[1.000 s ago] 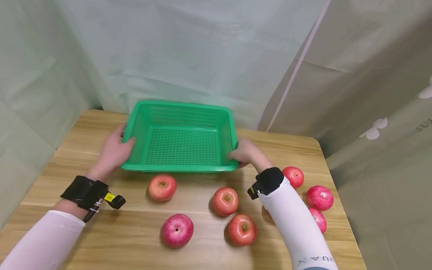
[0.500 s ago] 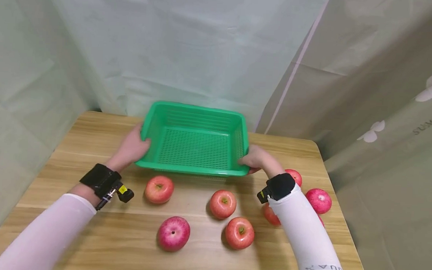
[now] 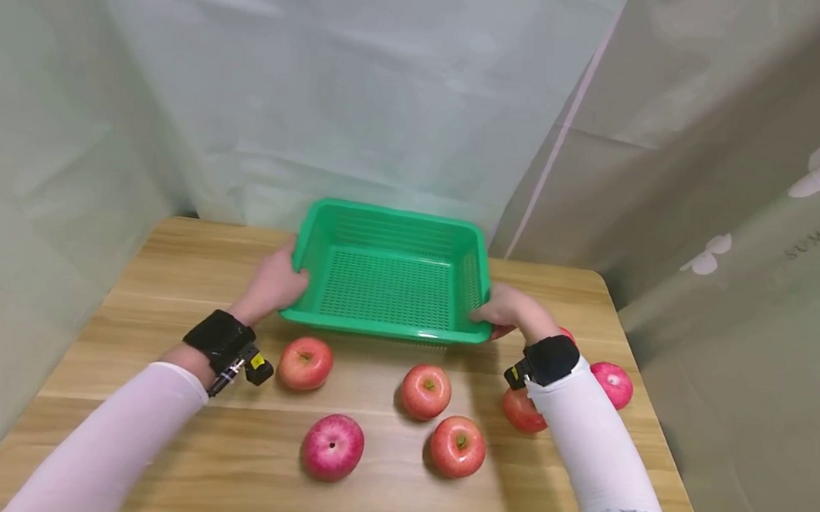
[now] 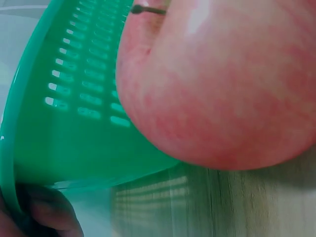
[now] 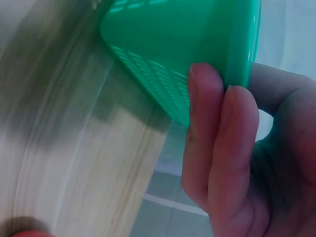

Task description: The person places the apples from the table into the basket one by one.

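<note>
A green plastic basket [image 3: 387,286] with slotted walls and floor is at the back of the table, held by both hands. My left hand [image 3: 276,284] grips its left end, thumb over the rim; in the left wrist view a fingertip [image 4: 52,212] curls under that rim. At the right end my right hand [image 3: 508,306] pinches the rim, and the right wrist view shows fingers [image 5: 232,148] against the outer wall. Just in front of the basket sits a red apple [image 3: 305,363], which looms large in the left wrist view.
On the wooden table [image 3: 232,463] lie several more apples, among them a pink one [image 3: 333,448] in front and two red ones [image 3: 426,392] near the middle. Others, such as a pink apple [image 3: 612,384], lie partly behind the right forearm. Fabric curtains [image 3: 391,93] hang around the table.
Both hands have carried the basket to the right along the back of the table. The right forearm now covers more of the apples on that side. The apples have stayed in place.
</note>
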Motion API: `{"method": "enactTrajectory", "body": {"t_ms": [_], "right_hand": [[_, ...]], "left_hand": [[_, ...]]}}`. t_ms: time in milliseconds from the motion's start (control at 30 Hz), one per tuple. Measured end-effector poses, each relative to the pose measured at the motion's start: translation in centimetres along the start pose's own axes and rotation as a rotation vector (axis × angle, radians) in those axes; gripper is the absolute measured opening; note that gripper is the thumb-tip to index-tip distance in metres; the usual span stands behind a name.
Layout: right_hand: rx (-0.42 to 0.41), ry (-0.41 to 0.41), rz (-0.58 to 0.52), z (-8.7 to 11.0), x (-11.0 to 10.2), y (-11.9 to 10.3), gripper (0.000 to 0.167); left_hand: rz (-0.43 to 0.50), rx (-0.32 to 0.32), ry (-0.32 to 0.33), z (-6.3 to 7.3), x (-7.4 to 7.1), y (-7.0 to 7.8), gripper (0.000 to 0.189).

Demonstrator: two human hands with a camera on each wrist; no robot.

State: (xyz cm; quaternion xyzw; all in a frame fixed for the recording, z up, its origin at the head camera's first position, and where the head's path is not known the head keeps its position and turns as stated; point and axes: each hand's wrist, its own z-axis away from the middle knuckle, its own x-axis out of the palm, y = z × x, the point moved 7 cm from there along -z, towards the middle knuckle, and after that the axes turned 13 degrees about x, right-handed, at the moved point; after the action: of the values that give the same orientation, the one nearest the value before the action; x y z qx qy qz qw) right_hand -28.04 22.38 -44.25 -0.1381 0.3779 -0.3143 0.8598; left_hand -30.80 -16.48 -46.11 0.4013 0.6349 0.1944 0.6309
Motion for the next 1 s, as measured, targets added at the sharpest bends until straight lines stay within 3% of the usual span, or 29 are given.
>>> {"method": "enactTrajectory", "body": {"t_ms": [333, 733, 1000], "right_hand": [[0.028, -0.022, -0.034, 0.5, -1.2, 2.0, 0.021], [0.03, 0.007, -0.013, 0.8, -1.7, 3.2, 0.024], [-0.023, 0.043, 0.0, 1.2, -1.7, 2.6, 0.029]], "left_hand": [[0.116, -0.03, 0.018, -0.8, 2.3, 0.8, 0.073], [0.031, -0.029, -0.016, -1.2, 3.4, 2.0, 0.07], [0.018, -0.028, 0.026, -1.0, 2.8, 2.0, 0.07]]}}
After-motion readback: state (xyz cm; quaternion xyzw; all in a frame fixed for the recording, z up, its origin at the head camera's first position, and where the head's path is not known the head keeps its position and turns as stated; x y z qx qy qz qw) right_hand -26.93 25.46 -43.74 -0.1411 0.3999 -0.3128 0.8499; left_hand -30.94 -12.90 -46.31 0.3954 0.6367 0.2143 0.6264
